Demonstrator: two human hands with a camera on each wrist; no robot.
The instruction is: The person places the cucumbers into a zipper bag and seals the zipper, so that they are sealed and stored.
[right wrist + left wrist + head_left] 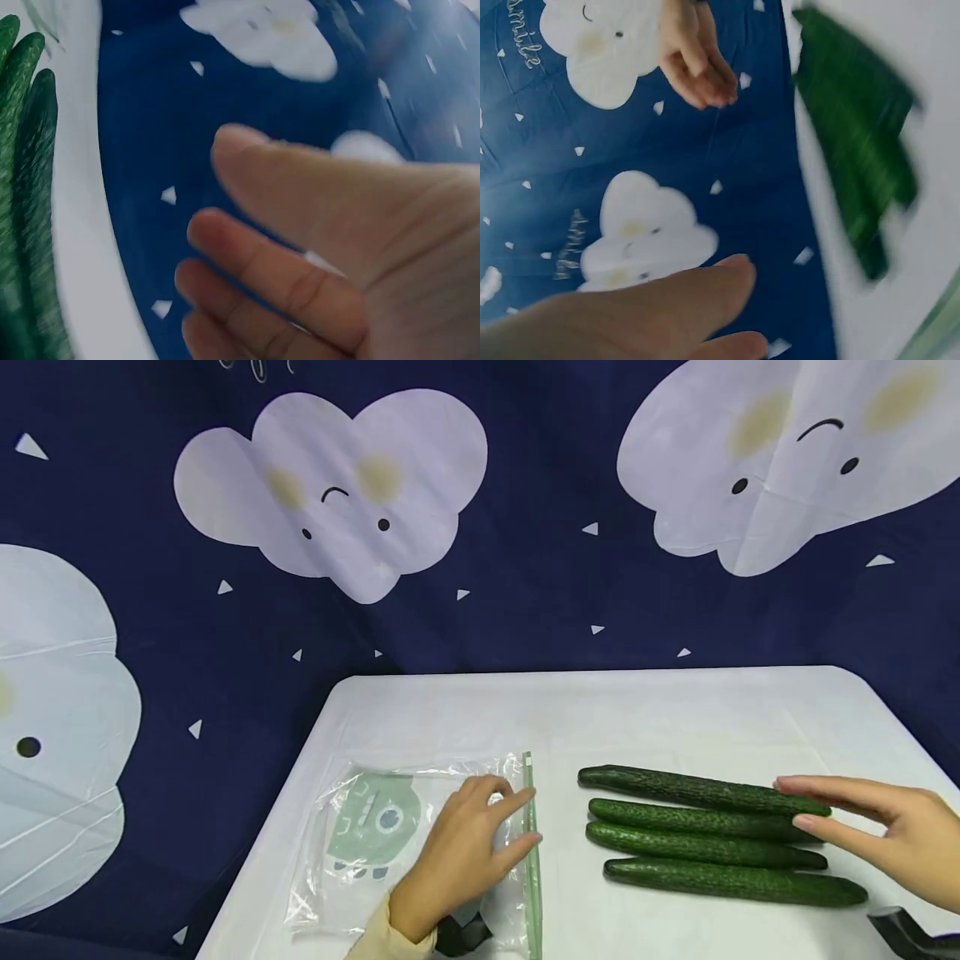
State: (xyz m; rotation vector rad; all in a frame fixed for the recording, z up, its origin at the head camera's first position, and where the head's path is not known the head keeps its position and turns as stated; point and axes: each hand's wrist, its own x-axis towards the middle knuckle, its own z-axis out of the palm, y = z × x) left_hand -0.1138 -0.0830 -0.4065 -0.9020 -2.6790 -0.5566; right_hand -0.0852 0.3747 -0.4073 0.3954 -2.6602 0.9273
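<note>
A clear zip bag (431, 777) with a green one-eyed cartoon creature printed on it lies flat on the left of the table. Over it is my left hand (461, 852), thumb and fingers apart, with the fingertips right at the green zip strip (533, 893). To the right, several long dark green cucumbers (705, 839) lie side by side in a row. My right hand (892, 831) is at their right ends, its fingertips overlapping the upper cucumbers in the head view. In the right wrist view its fingers (247, 251) are loosely bent and hold nothing.
Both the bag and the cucumbers lie on a white table (600, 710) with rounded far corners. Behind it hangs a dark blue cloth (540, 485) printed with white clouds and small triangles. A black strap part (911, 935) shows at the lower right.
</note>
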